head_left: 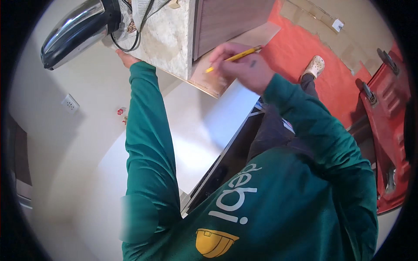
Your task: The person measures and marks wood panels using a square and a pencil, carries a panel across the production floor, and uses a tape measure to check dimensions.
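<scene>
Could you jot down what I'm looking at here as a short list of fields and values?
Right hand: holds a yellow pencil, tip at a light wooden strip
Left hand: pressed against the stone slab
Clothing: green long sleeves
Nearby: shiny metal appliance, wall socket
Floor: orange covering, red object at right

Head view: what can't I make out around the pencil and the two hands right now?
- Pencil tip: blurred against the wooden strip, so any mark there is unreadable.
- Right hand: motion-blurred; its fingertips merge with the pencil.
- Left hand: mostly hidden behind the stone slab; its grip cannot be told.
- Chrome appliance: cut off by the picture's top edge.
- Small red thing on the white surface: too small to identify.
</scene>
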A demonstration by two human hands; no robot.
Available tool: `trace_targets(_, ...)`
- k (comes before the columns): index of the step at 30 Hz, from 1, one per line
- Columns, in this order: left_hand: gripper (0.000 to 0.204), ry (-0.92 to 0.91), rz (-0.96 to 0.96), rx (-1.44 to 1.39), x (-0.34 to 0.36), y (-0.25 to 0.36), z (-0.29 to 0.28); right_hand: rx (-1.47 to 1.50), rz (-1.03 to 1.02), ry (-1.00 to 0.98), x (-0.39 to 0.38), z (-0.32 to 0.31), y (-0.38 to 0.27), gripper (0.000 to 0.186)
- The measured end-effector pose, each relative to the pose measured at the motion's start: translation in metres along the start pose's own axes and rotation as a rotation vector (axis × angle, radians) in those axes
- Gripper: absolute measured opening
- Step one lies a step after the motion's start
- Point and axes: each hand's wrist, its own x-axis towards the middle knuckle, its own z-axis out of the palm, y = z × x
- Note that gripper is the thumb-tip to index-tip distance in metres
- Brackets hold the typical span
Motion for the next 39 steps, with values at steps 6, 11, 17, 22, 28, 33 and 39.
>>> trace_targets(6,0.071,-0.013,-0.042,0.021,-0.015,0.008,0.006,-0.077,-0.114,0.011,0.002,0.025,0.010,0.015)
trace_targets(11,0.072,0.029,-0.040,0.033,-0.024,0.010,0.010,-0.101,-0.106,0.010,0.000,0.023,0.008,0.017)
trace_targets(17,0.071,0.029,-0.031,0.029,-0.022,0.011,0.020,-0.147,-0.125,0.022,0.004,0.023,0.006,0.017)
trace_targets(22,0.068,0.067,-0.039,0.061,-0.006,0.008,-0.009,-0.174,-0.107,0.000,0.006,0.023,0.004,0.018)
trace_targets(28,0.068,0.052,-0.028,0.030,0.000,0.005,-0.017,-0.200,-0.125,-0.014,0.006,0.024,0.002,0.018)
trace_targets(33,0.067,0.043,-0.036,0.017,-0.012,0.007,0.005,-0.183,-0.122,-0.009,0.008,0.022,0.004,0.017)
trace_targets(39,0.068,0.033,-0.023,0.019,-0.014,0.009,0.003,-0.193,-0.128,-0.036,0.013,0.021,0.008,0.017)
